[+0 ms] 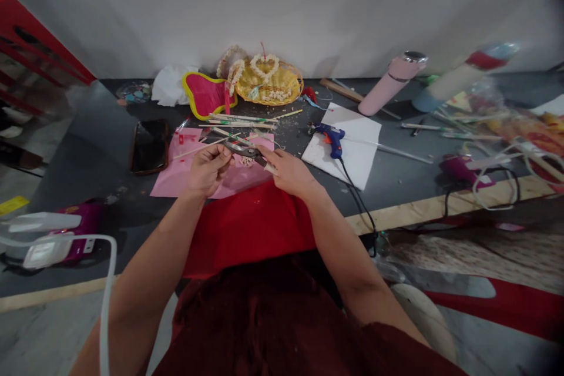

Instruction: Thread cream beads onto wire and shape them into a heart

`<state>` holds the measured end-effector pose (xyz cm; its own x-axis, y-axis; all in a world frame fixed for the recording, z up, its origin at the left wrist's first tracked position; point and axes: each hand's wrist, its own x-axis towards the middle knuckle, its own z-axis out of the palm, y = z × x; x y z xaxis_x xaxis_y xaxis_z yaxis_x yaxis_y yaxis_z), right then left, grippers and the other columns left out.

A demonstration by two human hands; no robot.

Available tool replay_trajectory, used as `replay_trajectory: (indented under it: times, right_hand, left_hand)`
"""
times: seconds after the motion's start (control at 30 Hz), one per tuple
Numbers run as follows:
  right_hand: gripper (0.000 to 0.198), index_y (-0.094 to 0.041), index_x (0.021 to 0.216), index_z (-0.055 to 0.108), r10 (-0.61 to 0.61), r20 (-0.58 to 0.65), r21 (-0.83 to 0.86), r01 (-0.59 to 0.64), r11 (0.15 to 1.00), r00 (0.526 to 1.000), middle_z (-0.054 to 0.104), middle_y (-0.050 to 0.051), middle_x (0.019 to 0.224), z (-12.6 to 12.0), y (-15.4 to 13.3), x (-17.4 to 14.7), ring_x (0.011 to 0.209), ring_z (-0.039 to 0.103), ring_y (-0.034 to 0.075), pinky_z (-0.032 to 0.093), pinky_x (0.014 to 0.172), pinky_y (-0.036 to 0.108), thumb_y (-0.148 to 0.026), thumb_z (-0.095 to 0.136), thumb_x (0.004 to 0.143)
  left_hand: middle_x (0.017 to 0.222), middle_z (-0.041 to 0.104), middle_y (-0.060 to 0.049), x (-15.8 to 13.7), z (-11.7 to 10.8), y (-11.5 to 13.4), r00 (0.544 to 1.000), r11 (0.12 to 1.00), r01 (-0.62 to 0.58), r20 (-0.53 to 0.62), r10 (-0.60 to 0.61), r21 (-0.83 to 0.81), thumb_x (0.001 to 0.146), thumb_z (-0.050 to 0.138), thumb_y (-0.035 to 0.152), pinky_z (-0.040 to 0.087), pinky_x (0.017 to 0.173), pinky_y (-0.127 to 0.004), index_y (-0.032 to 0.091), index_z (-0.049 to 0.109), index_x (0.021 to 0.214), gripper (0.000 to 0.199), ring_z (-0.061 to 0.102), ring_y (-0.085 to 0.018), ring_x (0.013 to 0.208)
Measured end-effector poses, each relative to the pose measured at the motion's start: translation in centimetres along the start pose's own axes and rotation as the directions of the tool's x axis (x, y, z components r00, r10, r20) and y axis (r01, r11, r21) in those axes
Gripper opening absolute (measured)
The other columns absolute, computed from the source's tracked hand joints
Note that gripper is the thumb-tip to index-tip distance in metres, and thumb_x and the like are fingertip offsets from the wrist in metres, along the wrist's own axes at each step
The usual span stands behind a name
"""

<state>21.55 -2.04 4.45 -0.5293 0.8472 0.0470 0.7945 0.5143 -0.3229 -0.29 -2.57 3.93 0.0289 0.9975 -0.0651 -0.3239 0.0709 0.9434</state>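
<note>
Over a pink sheet (170, 179), my left hand (210, 169) is closed in a pinch beside the blade tips; what its fingers hold is too small to make out. My right hand (288, 170) grips a pair of dark metal pruning shears (247, 150), whose blades point left toward the left fingertips. Small cut beige pieces (247, 161) lie on the sheet beneath the shears. A thin pale stick (191, 152) passes just behind my left hand. Several pale sticks with green marks (242, 120) lie beyond both hands.
A yellow basket (282, 77) with a beaded heart stands against the wall. A blue glue gun (331, 138) rests on a white sheet (361, 158), near a pink bottle (388, 87). At left are a phone (150, 147) and a purple power socket with white plugs (81, 232).
</note>
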Motion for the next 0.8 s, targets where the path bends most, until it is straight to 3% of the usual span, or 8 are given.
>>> replay_trajectory:
  times: [0.17, 0.37, 0.6, 0.8]
  right_hand:
    - [0.074, -0.028, 0.152, 0.027, 0.053, -0.002, -0.038, -0.053, 0.998, 0.999, 0.059, 0.010, 0.125, -0.2, -0.5, -0.1, 0.106, 0.060, 0.024, 0.048, 0.091, 0.035, -0.009, 0.045, 0.083]
    - [0.080, -0.024, 0.152, 0.026, 0.041, -0.007, 0.009, -0.041, 0.999, 0.999, 0.055, 0.012, 0.132, -0.1, -0.2, 0.0, 0.115, 0.055, 0.028, 0.047, 0.096, 0.041, -0.006, 0.048, 0.077]
    - [0.080, -0.023, 0.152, 0.023, -0.060, 0.005, 0.091, 0.059, 0.994, 0.998, 0.048, 0.012, 0.141, 0.0, 0.5, -0.1, 0.125, 0.048, 0.028, 0.044, 0.101, 0.046, -0.007, 0.047, 0.078]
    - [0.079, -0.023, 0.152, 0.025, -0.031, 0.005, 0.058, 0.030, 0.998, 1.000, 0.057, 0.013, 0.126, 0.3, 0.4, 0.1, 0.111, 0.056, 0.026, 0.046, 0.097, 0.041, -0.006, 0.047, 0.078]
  left_hand:
    - [0.060, 0.061, 0.001, 0.1, 0.0, -0.7, 0.994, 0.994, -0.098, -0.050, 0.100, 0.045, 0.066, 0.080, 0.037, 0.026, 0.036, -0.016, 0.016, 0.058, 0.067, 0.030, 0.033, -0.002, 0.039]
    - [0.066, 0.065, -0.002, 0.0, 0.0, -0.9, 0.963, 0.934, -0.242, -0.056, 0.265, 0.263, 0.074, 0.075, 0.039, 0.034, 0.042, -0.016, 0.015, 0.064, 0.073, 0.026, 0.043, -0.005, 0.048]
    - [0.060, 0.062, 0.000, 0.3, -0.8, -0.8, 0.991, 0.986, -0.135, 0.032, 0.132, 0.094, 0.072, 0.077, 0.039, 0.025, 0.037, -0.017, 0.016, 0.063, 0.069, 0.028, 0.034, -0.003, 0.039]
    - [0.060, 0.063, 0.000, 0.3, -0.8, -0.8, 0.996, 0.992, -0.088, -0.008, 0.089, 0.092, 0.071, 0.077, 0.037, 0.023, 0.036, -0.016, 0.015, 0.062, 0.068, 0.027, 0.034, -0.003, 0.039]
